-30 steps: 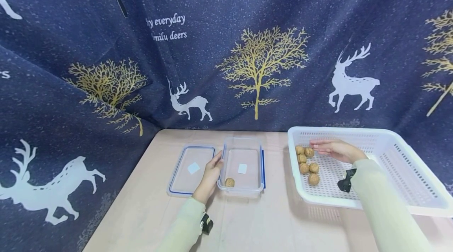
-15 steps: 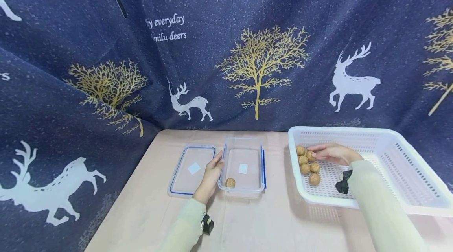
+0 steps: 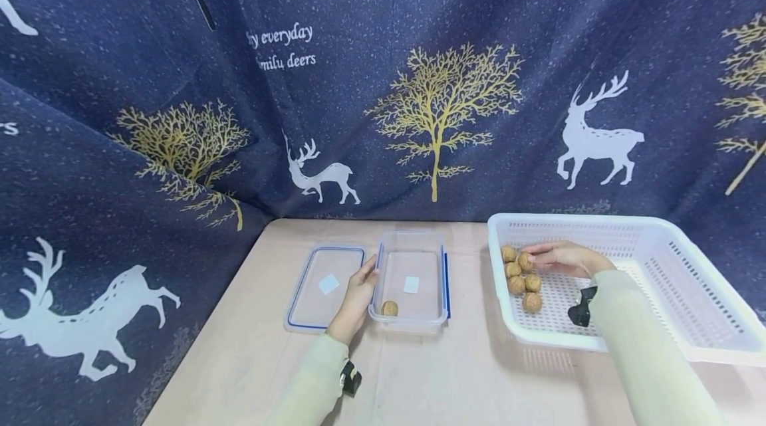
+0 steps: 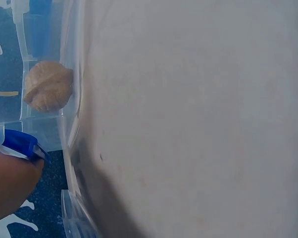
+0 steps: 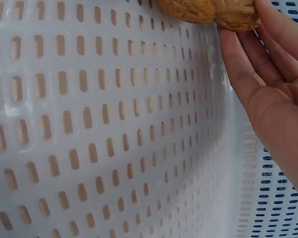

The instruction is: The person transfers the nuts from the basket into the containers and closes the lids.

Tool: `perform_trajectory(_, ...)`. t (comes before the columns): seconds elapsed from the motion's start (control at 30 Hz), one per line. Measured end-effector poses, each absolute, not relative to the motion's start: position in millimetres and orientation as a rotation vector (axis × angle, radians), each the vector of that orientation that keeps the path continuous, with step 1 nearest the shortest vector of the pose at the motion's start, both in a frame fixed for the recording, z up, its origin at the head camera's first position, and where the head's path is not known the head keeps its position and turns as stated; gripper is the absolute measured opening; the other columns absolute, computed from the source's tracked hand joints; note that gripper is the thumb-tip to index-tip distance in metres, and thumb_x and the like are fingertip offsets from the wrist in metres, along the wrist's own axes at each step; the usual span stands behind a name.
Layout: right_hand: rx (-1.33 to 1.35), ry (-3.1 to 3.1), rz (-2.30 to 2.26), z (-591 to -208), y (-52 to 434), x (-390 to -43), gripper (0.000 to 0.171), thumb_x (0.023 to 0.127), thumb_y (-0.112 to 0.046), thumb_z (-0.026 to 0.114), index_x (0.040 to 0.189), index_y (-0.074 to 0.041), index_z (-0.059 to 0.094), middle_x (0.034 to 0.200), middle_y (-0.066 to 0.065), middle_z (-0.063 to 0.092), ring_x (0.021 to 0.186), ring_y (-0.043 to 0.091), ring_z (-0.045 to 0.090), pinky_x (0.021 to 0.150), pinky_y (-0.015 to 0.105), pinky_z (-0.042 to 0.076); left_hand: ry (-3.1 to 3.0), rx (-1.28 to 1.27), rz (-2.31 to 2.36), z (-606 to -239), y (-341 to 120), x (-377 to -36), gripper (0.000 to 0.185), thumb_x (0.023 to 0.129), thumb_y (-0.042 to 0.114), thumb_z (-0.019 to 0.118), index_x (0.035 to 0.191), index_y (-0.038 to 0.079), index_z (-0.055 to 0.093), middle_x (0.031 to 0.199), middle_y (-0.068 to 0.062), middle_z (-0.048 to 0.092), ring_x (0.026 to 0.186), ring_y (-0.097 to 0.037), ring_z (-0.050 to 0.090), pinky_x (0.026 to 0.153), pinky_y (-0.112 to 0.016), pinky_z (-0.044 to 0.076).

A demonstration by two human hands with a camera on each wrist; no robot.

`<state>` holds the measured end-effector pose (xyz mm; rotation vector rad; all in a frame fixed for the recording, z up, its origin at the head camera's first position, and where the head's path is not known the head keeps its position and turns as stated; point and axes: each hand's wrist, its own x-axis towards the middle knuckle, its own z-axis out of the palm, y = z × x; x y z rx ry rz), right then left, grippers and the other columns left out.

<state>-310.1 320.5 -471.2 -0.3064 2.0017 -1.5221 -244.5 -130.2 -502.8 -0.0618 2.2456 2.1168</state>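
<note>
Overhead, from the head camera, a person's left hand (image 3: 357, 293) rests with relaxed fingers against the near-left wall of a clear lidless container (image 3: 409, 312) on the tabletop (image 3: 455, 373); its blue-rimmed lid (image 3: 323, 286) lies flat just beside it. One walnut (image 3: 389, 308) sits alone in the container's near corner. To the right, the right hand (image 3: 565, 257) reaches into a white slotted basket (image 3: 670, 280), fingertips meeting the topmost of five clustered walnuts (image 3: 520, 274); whether the grip has closed on that nut cannot be told from this view.

Next, the left wrist camera shows the lone walnut (image 4: 48, 85) pressed to the container's transparent wall (image 4: 72, 74), a blue latch (image 4: 20, 143) beside a fingertip (image 4: 10, 186).

Lastly, the right wrist camera catches straight, loosely spread fingers (image 5: 268, 64) touching a walnut (image 5: 237, 14) beside another (image 5: 186, 9) on the basket floor (image 5: 89, 124); the grip looks wide, not yet curled round the shell.

Judged from here, a rounded, hard shell could roll off straight fingers and scatter its neighbours. The light container could also skid if the steadying hand slackens.
</note>
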Motion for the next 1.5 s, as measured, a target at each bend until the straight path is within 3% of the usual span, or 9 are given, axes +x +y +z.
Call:
perform_trajectory(0.07,-0.299,1.996,-1.546,-470,322,-310,0.053,0.098,-0.008,0.053,0.139,0.017,0.032,0.142,0.024,0.045,0.11,0.005,0.057,0.107,0.038,0.041,2.252,-0.055,2.112,-503,-130,-244,0.048,0.102,0.014,0.042,0.148,0.004,0.034,0.155,-0.018,0.028,0.144,-0.038,0.018,0.117,-0.053,0.014)
perform_trajectory(0.3,-0.295,1.894,-1.677,-462,326,-311,0.049,0.099,-0.003,0.049,0.137,0.021,0.03,0.116,-0.006,0.064,0.104,0.004,0.062,0.099,0.028,0.048,2.246,-0.054,2.127,-499,-131,-243,0.048,0.101,0.013,0.042,0.148,0.003,0.034,0.155,-0.019,0.027,0.144,-0.038,0.018,0.117,-0.053,0.013)
perform_trajectory(0.57,-0.305,1.887,-1.737,-456,328,-310,0.046,0.099,-0.001,0.048,0.136,0.021,0.033,0.11,-0.006,0.066,0.103,0.007,0.063,0.104,0.036,0.044,2.211,-0.023,2.12,-471,-130,-229,0.048,0.101,0.007,0.04,0.146,-0.005,0.03,0.154,-0.024,0.025,0.143,-0.041,0.016,0.117,-0.054,0.013)
perform_trajectory(0.77,-0.306,1.911,-1.743,-449,327,-311,0.048,0.098,-0.002,0.05,0.135,0.022,0.032,0.108,-0.006,0.066,0.101,0.007,0.064,0.107,0.043,0.039,2.208,-0.025,2.114,-466,-129,-224,0.048,0.101,0.007,0.04,0.147,-0.005,0.03,0.154,-0.023,0.025,0.143,-0.041,0.017,0.117,-0.053,0.014)
perform_trajectory(1.07,-0.334,1.91,-1.835,-441,326,-313,0.026,0.099,-0.002,0.049,0.123,0.002,0.057,0.105,-0.005,0.067,0.099,0.007,0.065,0.093,0.024,0.052,2.21,-0.024,2.121,-469,-129,-227,0.048,0.101,0.006,0.04,0.146,-0.006,0.03,0.153,-0.024,0.025,0.142,-0.042,0.017,0.116,-0.054,0.014)
perform_trajectory(1.13,-0.316,1.924,-1.845,-438,324,-313,0.029,0.099,-0.003,0.05,0.127,0.004,0.054,0.104,-0.005,0.068,0.099,0.007,0.065,0.094,0.025,0.051,2.195,-0.026,2.134,-476,-130,-231,0.048,0.101,0.006,0.04,0.146,-0.006,0.03,0.154,-0.024,0.024,0.142,-0.042,0.017,0.116,-0.054,0.014)
perform_trajectory(1.3,-0.29,1.995,-1.833,-432,318,-311,0.053,0.099,-0.007,0.051,0.139,0.019,0.03,0.105,-0.008,0.066,0.1,0.005,0.064,0.101,0.032,0.046,2.185,-0.036,2.159,-495,-132,-241,0.048,0.102,0.008,0.041,0.147,-0.003,0.031,0.154,-0.022,0.025,0.143,-0.04,0.017,0.117,-0.054,0.013)
perform_trajectory(1.43,-0.276,2.02,-1.838,-428,314,-310,0.06,0.099,-0.01,0.052,0.142,0.019,0.022,0.106,-0.01,0.066,0.101,0.004,0.064,0.105,0.036,0.041,2.212,-0.042,2.155,-500,-131,-243,0.048,0.102,0.01,0.041,0.148,0.0,0.032,0.154,-0.021,0.026,0.143,-0.039,0.018,0.117,-0.053,0.013)
perform_trajectory(1.5,-0.248,2.007,-1.877,-426,312,-310,0.057,0.099,-0.01,0.053,0.143,0.015,0.027,0.106,-0.01,0.067,0.1,0.004,0.065,0.105,0.036,0.04,2.216,-0.042,2.154,-501,-130,-243,0.048,0.102,0.011,0.041,0.148,0.0,0.032,0.154,-0.02,0.026,0.143,-0.039,0.018,0.117,-0.053,0.014)
